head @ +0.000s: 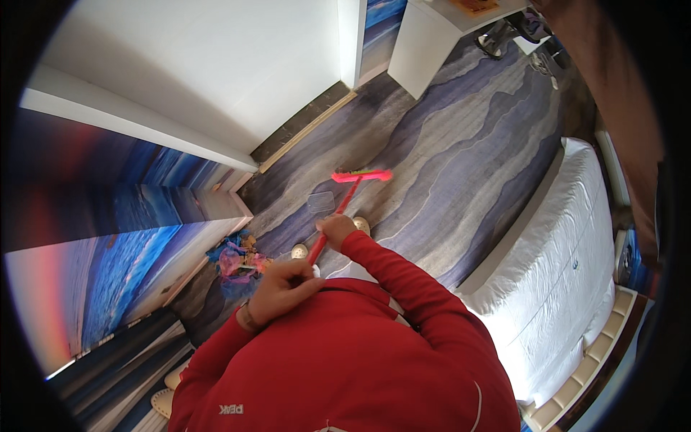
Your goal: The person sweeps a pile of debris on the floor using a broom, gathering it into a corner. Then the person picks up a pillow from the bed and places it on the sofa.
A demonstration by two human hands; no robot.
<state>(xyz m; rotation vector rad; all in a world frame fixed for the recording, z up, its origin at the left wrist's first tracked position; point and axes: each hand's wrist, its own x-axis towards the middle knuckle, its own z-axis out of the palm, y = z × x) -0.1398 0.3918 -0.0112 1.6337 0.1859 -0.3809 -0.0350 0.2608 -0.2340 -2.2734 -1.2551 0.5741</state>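
A push broom with a pink head (361,175) and a red handle (349,195) slants away from my body to the carpet. My right hand (339,231) is wrapped around the middle of the handle. Close to my waist, my left hand (283,289) is curled at the handle's upper end, which its fingers mostly hide. The broom head rests on the floor beyond my feet, yellow-green bristles just showing along its far side. A clear plastic lid or tray (321,202) lies flat on the carpet, left of the handle.
Crumpled plastic bags and scraps (240,264) are heaped by the left wall. My beige clogs (299,251) stand beneath me. A white-covered bed (561,259) is on the right. A white desk (426,48) stands at the back, with a cable (541,66) on the floor nearby.
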